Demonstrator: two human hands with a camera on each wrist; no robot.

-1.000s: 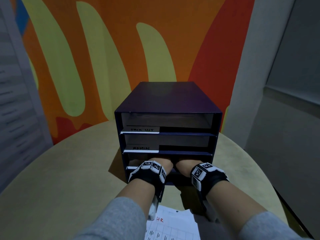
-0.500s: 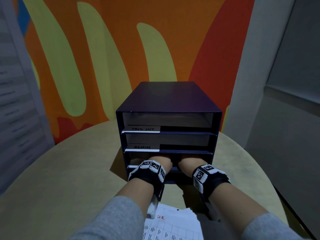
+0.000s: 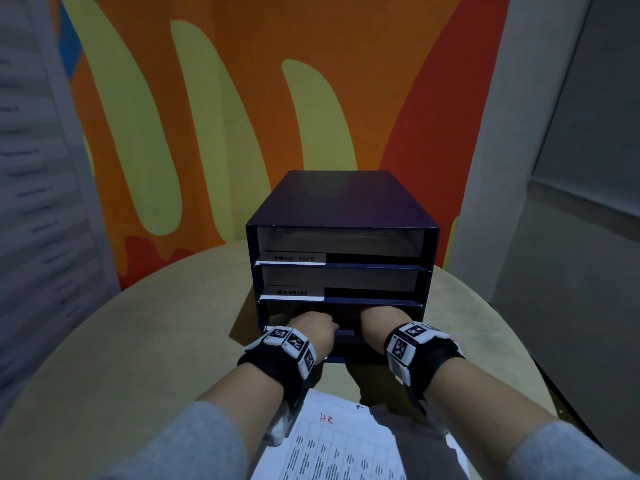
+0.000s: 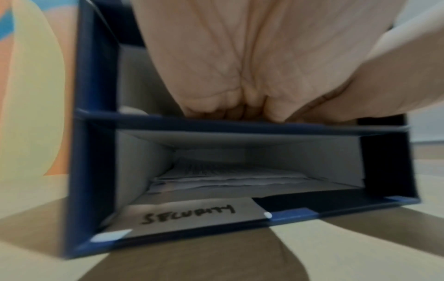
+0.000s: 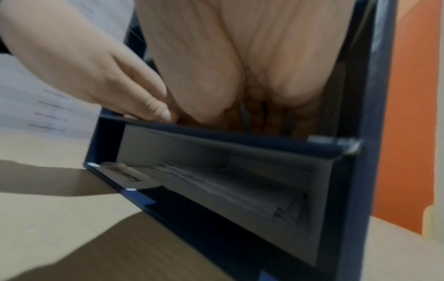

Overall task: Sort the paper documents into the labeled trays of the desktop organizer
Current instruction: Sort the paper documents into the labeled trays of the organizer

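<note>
Both hands in the organizer [image 3: 341, 206] — left hand [image 3: 317, 329] curled, right hand [image 3: 379, 317] hidden, grip unclear; paper's light, floppy — take edges.

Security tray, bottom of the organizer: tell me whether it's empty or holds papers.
Holds papers. The left wrist view shows a stack of sheets lying flat deep inside the tray labelled SECURITY; the count cannot be told.
</note>
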